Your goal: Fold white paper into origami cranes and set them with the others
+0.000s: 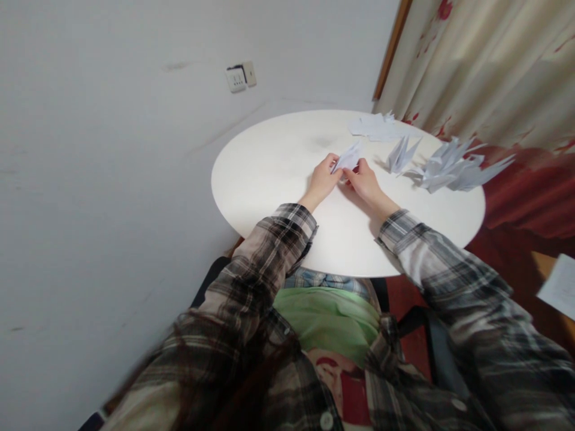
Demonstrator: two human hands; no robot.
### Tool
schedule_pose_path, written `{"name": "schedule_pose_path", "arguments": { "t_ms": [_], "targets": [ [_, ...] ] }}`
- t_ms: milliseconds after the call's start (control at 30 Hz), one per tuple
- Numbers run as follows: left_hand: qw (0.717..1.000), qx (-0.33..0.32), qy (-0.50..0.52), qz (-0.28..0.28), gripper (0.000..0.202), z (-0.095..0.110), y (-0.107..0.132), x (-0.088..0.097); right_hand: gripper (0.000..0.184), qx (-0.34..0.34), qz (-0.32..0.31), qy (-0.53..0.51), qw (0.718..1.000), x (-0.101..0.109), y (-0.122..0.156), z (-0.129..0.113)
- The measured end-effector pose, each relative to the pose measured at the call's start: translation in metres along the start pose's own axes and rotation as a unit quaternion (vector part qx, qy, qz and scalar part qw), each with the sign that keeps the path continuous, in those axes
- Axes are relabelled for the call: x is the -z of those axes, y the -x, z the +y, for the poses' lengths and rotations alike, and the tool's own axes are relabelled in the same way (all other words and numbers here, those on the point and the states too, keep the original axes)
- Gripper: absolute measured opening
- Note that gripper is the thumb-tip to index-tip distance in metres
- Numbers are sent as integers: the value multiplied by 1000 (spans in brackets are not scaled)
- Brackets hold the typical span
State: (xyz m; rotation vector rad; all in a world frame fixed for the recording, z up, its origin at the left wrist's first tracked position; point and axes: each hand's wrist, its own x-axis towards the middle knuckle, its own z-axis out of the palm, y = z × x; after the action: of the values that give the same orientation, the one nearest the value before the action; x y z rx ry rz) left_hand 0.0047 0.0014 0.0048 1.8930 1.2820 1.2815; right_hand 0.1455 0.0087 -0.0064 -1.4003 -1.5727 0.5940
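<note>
A folded piece of white paper (349, 157) is held between both hands, a little above the round white table (269, 161). My left hand (324, 176) is closed, pinching the paper at its left and lower edge. My right hand (363, 179) is closed too, with thumb and fingers on the paper's lower right side. The paper comes to a point at its upper right. Fingertips behind the paper are partly hidden. To the right of my hands stands a folded paper crane (401, 155), and beyond it a cluster of several paper cranes (453, 167).
Several flat white paper sheets (377, 127) lie at the table's far edge. A pale wall with a socket (236, 79) rises at the left, and a floral curtain (507, 72) hangs at the right. Another paper (561, 284) lies on a wooden surface at the far right.
</note>
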Motion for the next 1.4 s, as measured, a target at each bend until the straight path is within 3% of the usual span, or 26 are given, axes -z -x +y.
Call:
{"name": "schedule_pose_path", "arguments": {
  "t_ms": [467,667,900,1233,1400],
  "targets": [
    [998,59,10,16,7,-2,0,0,63,18,-24,-47,998,-5,2,1],
    [998,65,4,17,4,1,0,2,59,31,-35,-69,997,-4,7,-6],
    [997,70,4,24,4,-1,-2,1,68,7,-44,-85,995,-5,7,-8],
    [997,73,0,30,5,-4,-3,0,59,18,-39,-70,997,-3,8,-9],
    [996,76,1,40,6,0,-2,0,42,32,-43,-75,996,-2,11,-12]
  ]
}}
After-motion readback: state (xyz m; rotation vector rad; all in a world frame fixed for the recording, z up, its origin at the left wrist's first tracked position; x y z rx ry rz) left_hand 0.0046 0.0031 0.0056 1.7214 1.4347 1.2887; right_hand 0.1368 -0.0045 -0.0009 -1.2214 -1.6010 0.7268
